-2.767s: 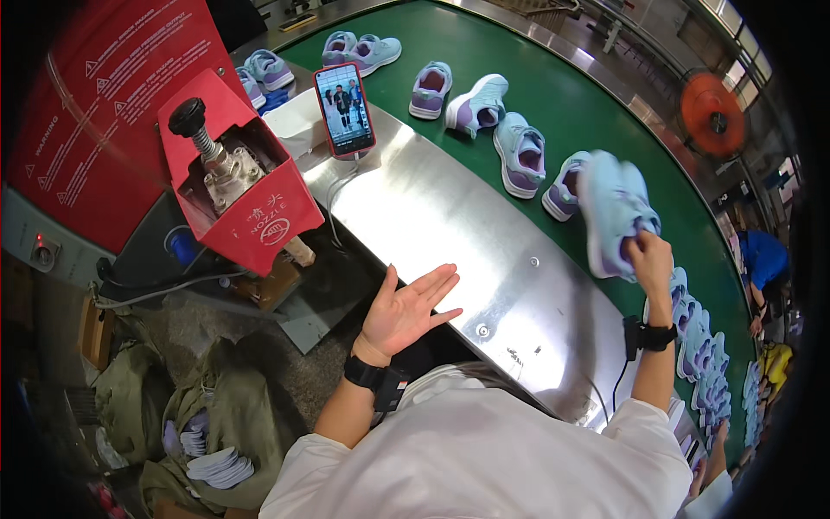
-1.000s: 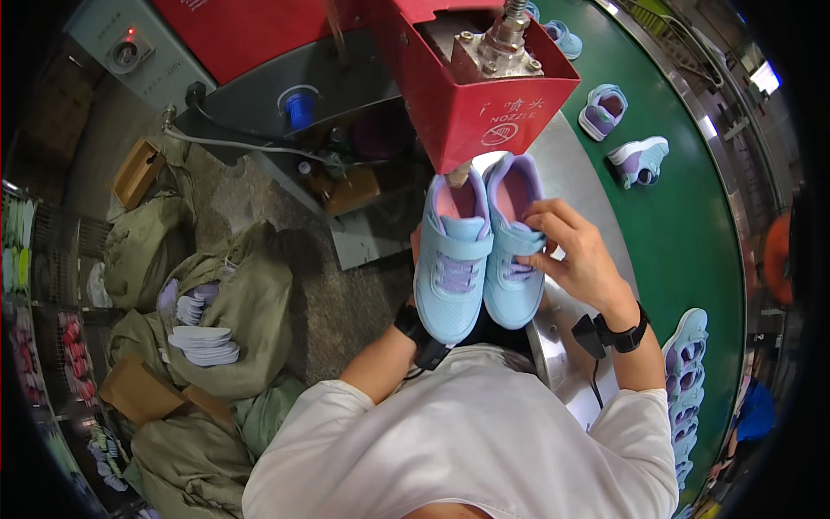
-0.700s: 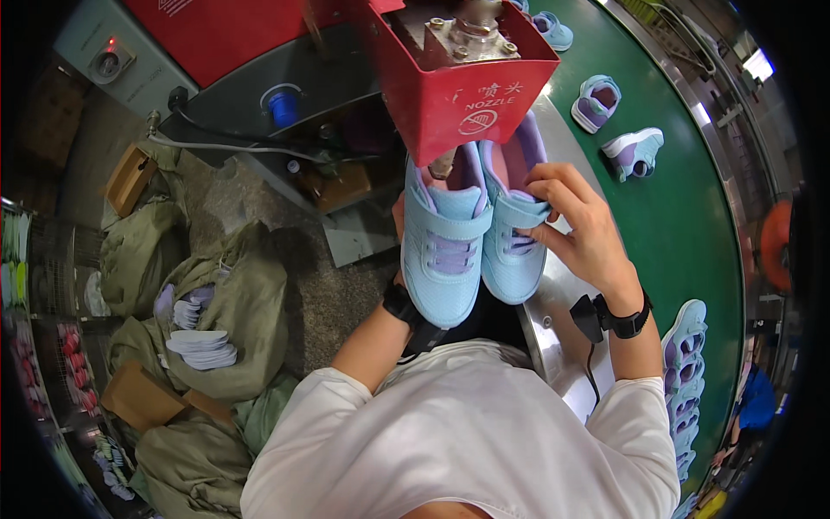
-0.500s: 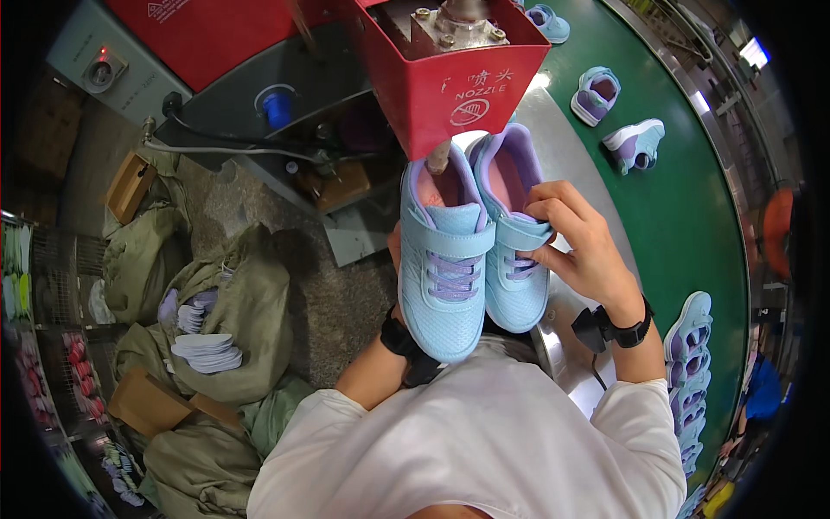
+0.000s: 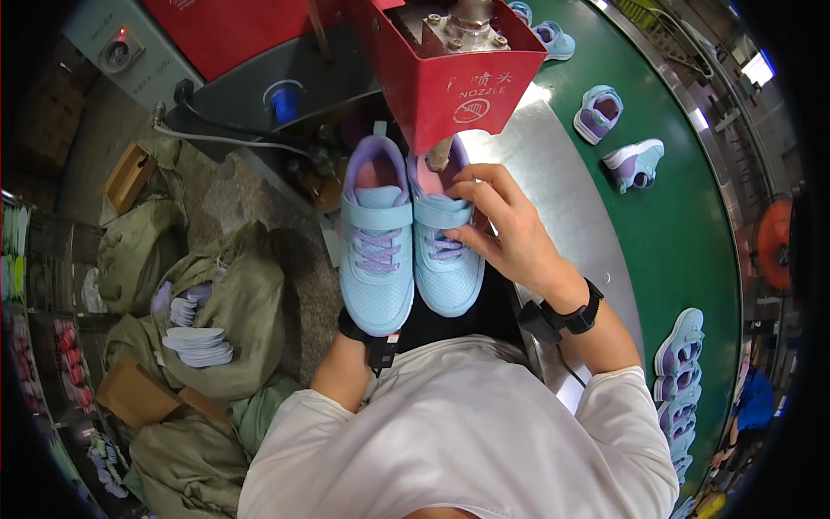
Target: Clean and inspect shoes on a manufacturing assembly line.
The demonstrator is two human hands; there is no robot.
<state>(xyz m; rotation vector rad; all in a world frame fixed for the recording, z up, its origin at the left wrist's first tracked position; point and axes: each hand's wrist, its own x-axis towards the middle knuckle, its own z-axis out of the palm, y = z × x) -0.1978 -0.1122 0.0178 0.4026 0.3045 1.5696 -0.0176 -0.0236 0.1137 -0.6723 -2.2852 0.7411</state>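
Observation:
Two light-blue sneakers with lilac linings and laces hang side by side, toes toward me. The left sneaker (image 5: 377, 268) hides my left hand; my left forearm (image 5: 339, 370) runs up beneath it, and the shoe appears held from below. My right hand (image 5: 510, 221) is closed at the strap of the right sneaker (image 5: 448, 272), thumb and fingers pinching near the strap's right end. A metal nozzle (image 5: 439, 156) below a red housing (image 5: 458, 95) reaches into the right sneaker's opening, over its pink insole.
On my right curves a green conveyor (image 5: 666, 251) with a metal edge (image 5: 575, 182), carrying single sneakers (image 5: 598, 114) and a row of sneakers (image 5: 679, 355). Left on the floor stand green sacks (image 5: 233, 294), one with white insoles (image 5: 197, 346), and a cardboard box (image 5: 143, 398). A grey control box (image 5: 130, 52) stands far left.
Both sneakers have shifted left under the nozzle, which was in the left sneaker and is now in the right one. My right hand moved left with them, still at the strap.

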